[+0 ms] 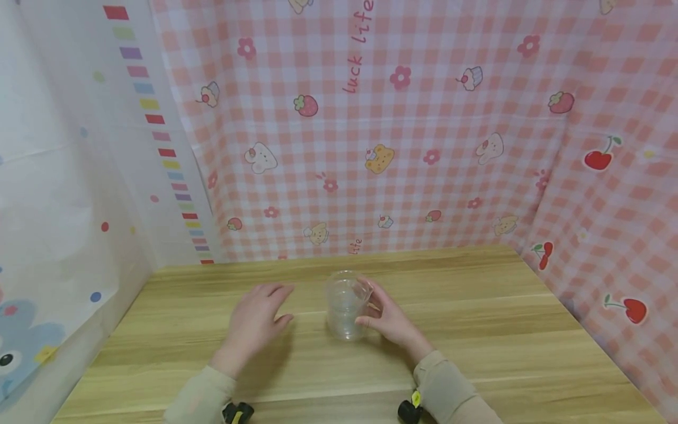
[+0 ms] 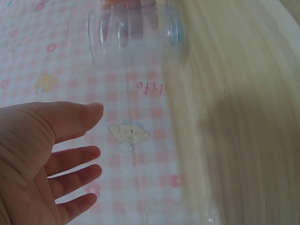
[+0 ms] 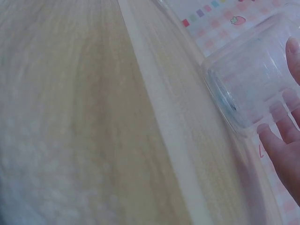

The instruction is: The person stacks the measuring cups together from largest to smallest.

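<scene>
A clear plastic cup [image 1: 344, 312] stands upright on the wooden table, with ring-like lines around its wall. My right hand [image 1: 391, 321] holds it from the right side, thumb on the near wall and fingers around the far side. The right wrist view shows those fingertips [image 3: 264, 129] against the cup [image 3: 253, 75]. My left hand [image 1: 259, 321] hovers over the table to the left of the cup, apart from it, holding nothing. In the left wrist view its thumb and fingers are spread, and the cup [image 2: 136, 37] appears beyond them.
The wooden table [image 1: 492, 330] reaches back to a pink checked cloth [image 1: 339, 135]. A white dotted cloth [image 1: 69, 176] hangs at the left, a cherry-patterned one [image 1: 625, 235] at the right. Faint clear edges [image 2: 213, 215] show at the bottom of the left wrist view.
</scene>
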`<state>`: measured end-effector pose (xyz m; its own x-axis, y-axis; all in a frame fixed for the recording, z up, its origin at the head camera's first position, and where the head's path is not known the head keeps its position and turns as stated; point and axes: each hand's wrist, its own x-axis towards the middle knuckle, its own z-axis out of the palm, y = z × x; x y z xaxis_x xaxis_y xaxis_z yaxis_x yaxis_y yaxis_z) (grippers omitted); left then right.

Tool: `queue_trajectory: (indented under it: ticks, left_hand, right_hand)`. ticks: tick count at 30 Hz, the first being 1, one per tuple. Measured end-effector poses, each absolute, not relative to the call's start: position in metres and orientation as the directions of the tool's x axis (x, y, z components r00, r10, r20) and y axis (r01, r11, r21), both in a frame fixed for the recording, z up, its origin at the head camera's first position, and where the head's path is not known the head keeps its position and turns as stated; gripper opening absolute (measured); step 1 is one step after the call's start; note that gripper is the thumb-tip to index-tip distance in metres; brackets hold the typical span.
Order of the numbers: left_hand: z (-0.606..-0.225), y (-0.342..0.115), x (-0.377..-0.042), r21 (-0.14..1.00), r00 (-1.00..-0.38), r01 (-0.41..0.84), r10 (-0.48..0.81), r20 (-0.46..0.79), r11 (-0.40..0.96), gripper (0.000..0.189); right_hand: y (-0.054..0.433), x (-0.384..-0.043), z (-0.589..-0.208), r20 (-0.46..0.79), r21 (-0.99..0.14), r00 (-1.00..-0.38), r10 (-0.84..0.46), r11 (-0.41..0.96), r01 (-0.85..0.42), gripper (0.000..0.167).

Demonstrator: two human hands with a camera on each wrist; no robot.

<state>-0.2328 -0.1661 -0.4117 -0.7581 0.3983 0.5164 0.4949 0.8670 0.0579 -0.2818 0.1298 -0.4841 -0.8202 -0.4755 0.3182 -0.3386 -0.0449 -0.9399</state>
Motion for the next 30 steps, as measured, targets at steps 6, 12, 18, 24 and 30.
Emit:
queue_trajectory:
  ticks: [6,12,18,24,30]
  left_hand:
    - [-0.413,-0.179,-0.233,0.082,-0.796,0.464,0.375,0.476,0.882,0.057]
    - [-0.412,-0.191,-0.234,0.109,-0.836,0.429,0.348,0.424,0.897,0.061]
    - [-0.41,-0.201,-0.235,0.149,-0.876,0.387,0.311,0.369,0.91,0.065]
    - [-0.408,-0.21,-0.236,0.181,-0.901,0.362,0.294,0.32,0.914,0.068]
    - [-0.406,-0.217,-0.238,0.21,-0.928,0.329,0.274,0.254,0.921,0.069]
  right_hand:
    - [0.13,-0.282,-0.485,0.318,-0.936,-0.825,-0.467,-0.02,-0.35,0.087]
    - [0.13,-0.283,-0.486,0.316,-0.935,-0.827,-0.465,-0.007,-0.354,0.086]
    - [0.13,-0.284,-0.487,0.316,-0.935,-0.824,-0.47,-0.009,-0.354,0.086]
    - [0.13,-0.283,-0.486,0.312,-0.937,-0.827,-0.467,-0.011,-0.348,0.087]
    - [0.13,-0.283,-0.487,0.317,-0.937,-0.824,-0.47,-0.017,-0.35,0.087]
